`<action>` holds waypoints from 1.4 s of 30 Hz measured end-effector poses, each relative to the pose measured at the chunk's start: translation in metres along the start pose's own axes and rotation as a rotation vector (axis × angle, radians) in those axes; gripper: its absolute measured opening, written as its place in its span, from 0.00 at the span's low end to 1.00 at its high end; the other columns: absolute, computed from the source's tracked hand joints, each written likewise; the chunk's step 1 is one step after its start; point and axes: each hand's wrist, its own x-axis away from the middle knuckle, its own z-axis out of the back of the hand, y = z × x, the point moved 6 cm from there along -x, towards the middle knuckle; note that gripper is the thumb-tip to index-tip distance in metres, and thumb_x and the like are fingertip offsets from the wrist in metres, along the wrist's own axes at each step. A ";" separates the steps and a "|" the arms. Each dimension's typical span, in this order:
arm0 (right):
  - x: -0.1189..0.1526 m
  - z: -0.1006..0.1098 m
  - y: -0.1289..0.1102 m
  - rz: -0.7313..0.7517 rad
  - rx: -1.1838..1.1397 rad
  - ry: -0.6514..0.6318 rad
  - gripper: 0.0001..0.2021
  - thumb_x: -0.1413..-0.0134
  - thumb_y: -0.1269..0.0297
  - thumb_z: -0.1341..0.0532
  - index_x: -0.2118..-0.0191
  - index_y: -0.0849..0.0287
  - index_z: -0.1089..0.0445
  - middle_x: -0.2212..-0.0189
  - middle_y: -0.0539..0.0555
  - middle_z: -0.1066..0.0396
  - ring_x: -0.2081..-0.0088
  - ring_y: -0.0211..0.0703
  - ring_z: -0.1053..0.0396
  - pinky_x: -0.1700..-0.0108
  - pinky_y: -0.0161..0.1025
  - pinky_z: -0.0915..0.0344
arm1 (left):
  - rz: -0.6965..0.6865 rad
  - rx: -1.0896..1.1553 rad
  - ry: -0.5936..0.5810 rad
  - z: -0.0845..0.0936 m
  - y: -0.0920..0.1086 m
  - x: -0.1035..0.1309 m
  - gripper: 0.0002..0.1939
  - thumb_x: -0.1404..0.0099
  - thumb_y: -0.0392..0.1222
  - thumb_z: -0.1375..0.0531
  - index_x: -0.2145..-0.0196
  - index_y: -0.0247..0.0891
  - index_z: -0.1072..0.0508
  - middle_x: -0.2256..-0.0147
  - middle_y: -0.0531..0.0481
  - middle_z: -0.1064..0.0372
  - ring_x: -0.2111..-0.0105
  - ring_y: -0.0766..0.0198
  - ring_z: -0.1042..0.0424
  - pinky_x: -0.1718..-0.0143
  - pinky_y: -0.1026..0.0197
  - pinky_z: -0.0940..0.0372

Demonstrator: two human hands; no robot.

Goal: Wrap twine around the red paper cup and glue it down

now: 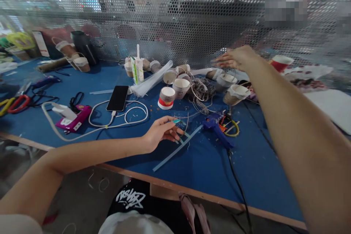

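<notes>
My left hand [167,130] hovers low over the blue table, fingers loosely curled and apart, with teal nails showing. Its fingertips are beside a long translucent glue stick [175,150] and a thin loose strand; I see nothing gripped. That stick runs up to a blue glue gun [215,124] lying on its side. Farther back, my right hand [237,58] reaches out with fingers stretched, above small paper cups [226,80] near the mesh screen. A tangle of grey cord [202,93] lies among the cups. Nearest the left hand stands a cup with a red band [166,98].
A phone [117,98] lies on a white cable, plugged in near a magenta power strip [74,119]. Scissors [19,104] rest at far left. Glue sticks [153,78] and a drink carton [137,70] are at the back. The perforated metal screen [164,18] bounds the table.
</notes>
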 end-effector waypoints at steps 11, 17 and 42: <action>0.132 -0.086 -0.009 0.166 0.238 -0.752 0.25 0.56 0.67 0.30 0.49 0.55 0.30 0.52 0.55 0.24 0.78 0.33 0.30 0.75 0.34 0.32 | -0.245 -0.417 -0.107 -0.015 0.032 -0.031 0.11 0.27 0.43 0.48 0.67 0.36 0.35 0.84 0.58 0.35 0.86 0.73 0.37 0.81 0.70 0.46; 0.139 -0.100 0.009 0.229 0.290 -0.704 0.06 0.51 0.62 0.35 0.67 0.58 0.29 0.74 0.51 0.25 0.76 0.38 0.28 0.71 0.36 0.30 | -0.301 -0.579 -0.036 -0.017 0.042 -0.035 0.14 0.26 0.39 0.50 0.71 0.40 0.43 0.87 0.62 0.41 0.87 0.74 0.42 0.81 0.68 0.49; 0.073 -0.052 0.057 0.006 0.589 -0.212 0.05 0.42 0.69 0.40 0.64 0.64 0.26 0.78 0.58 0.25 0.78 0.45 0.27 0.70 0.41 0.28 | -0.179 -0.942 -0.095 0.011 0.041 -0.028 0.11 0.35 0.31 0.46 0.75 0.37 0.35 0.80 0.54 0.28 0.84 0.72 0.33 0.79 0.70 0.40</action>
